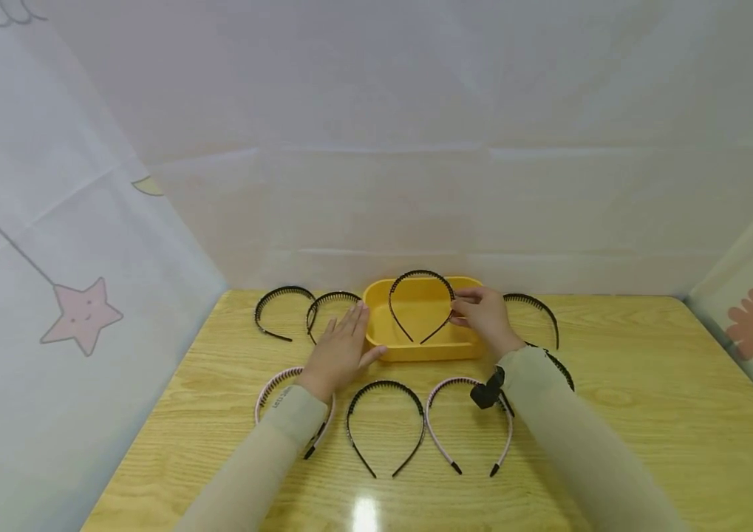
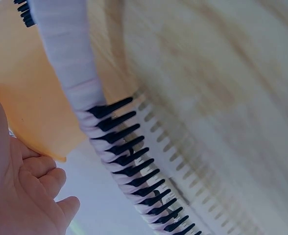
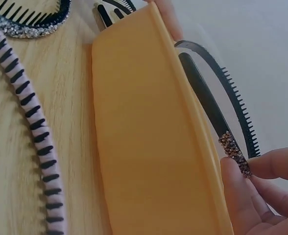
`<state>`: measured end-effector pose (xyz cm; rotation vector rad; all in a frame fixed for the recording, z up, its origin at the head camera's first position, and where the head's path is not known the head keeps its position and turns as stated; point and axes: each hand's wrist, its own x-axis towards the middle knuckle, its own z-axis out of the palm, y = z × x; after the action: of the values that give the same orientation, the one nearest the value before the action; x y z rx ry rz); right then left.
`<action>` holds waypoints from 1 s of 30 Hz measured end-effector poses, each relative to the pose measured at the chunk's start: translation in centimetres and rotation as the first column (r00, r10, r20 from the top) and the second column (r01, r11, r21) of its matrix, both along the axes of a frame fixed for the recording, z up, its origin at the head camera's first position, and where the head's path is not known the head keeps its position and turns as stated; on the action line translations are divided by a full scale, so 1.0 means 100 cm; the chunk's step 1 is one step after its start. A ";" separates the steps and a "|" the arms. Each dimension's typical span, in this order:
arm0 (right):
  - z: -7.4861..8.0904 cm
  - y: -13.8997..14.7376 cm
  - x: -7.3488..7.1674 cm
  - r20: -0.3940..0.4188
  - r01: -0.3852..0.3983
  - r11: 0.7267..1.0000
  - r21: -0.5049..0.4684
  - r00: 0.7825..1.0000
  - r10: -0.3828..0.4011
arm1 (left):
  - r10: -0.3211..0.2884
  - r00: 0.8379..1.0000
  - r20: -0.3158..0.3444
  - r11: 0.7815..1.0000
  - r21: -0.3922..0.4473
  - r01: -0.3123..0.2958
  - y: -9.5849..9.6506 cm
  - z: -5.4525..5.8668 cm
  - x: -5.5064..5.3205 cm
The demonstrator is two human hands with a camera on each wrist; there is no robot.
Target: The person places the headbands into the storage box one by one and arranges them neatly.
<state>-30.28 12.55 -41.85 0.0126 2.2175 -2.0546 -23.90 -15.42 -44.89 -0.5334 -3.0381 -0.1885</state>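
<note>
My right hand (image 1: 488,318) pinches a black toothed headband (image 1: 421,273) by one side, between thumb and fingers. The headband stands upright over the yellow plastic basin (image 1: 429,355), its two ends pointing down inside the rim in the head view. Glittery stones (image 3: 235,152) cover the pinched part in the right wrist view. My left hand (image 1: 338,353) lies along the basin's left end, fingers straight and thumb near the front corner. Below that wrist is a pink-wrapped headband (image 1: 270,386) with black teeth, partly covered by the sleeve.
A black headband (image 1: 385,383) and another pink headband (image 1: 432,428) lie at the front of the wooden table (image 1: 649,369). Two black ones lie left of the basin, and others lie right, partly under my right forearm. A pale cloth wall (image 1: 376,192) rises right behind the basin.
</note>
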 end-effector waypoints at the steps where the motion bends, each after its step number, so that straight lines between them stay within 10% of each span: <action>1: -0.001 -0.002 -0.002 0.004 0.003 1.000 -0.006 1.000 -0.003 | -0.001 1.000 0.001 1.000 -0.001 0.001 0.000 0.000 0.000; 30: -0.022 -0.044 -0.009 -0.045 -0.045 0.955 0.292 0.997 0.061 | -0.005 1.000 0.001 1.000 0.002 0.005 0.001 0.001 0.004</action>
<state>-31.13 8.11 -44.04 -0.0750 2.5031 -1.7027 -23.51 -15.27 -44.74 -0.5410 -3.0374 -0.1914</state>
